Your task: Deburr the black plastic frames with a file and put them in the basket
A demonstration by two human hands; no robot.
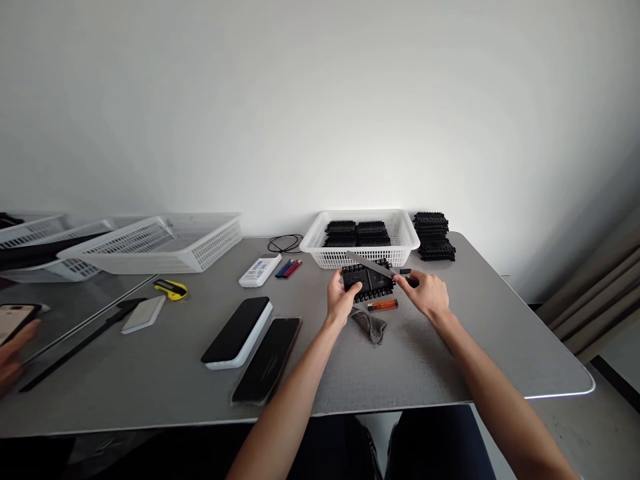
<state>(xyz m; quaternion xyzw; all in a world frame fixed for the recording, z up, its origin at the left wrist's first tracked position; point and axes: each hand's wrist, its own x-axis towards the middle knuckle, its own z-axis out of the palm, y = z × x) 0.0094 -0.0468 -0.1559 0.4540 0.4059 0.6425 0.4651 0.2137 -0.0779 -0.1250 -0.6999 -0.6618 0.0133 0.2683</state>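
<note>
At the near side of the grey table (pixel 425 363), with twelve o'clock toward the wall, I have a black toothed panel (pixel 369 283) raised in front of me. My left hand (pixel 343 297) grips it from its nine o'clock edge, the thumb pressed over its face. My right hand (pixel 428 292), at its three o'clock, is closed round the dark handle of a knife (pixel 371 265). The grey blade slants across the panel, its tip pointing toward eleven; whether it touches the surface I cannot tell.

Taking the panel as the centre of the dial, a white basket (pixel 320 255) sits at twelve with more black pieces (pixel 341 231) inside, and a dark stack (pixel 434 241) of similar ones stands at two. Just below the panel, an orange lighter (pixel 383 305) lies at five and a crumpled grey cloth (pixel 373 327) at six. Toward eight, a phone (pixel 267 360) lies beside a thick black-and-white device (pixel 237 331). Around nine come a blue lighter (pixel 285 269) and a red lighter (pixel 293 269) side by side, then a white box (pixel 260 270), and farther out a yellow cutter (pixel 173 289). A coiled black cable (pixel 286 245) rests at ten. Well off past eight, at the left edge of my view, another person's hand (pixel 15 353) holds a lit phone (pixel 17 319).
</note>
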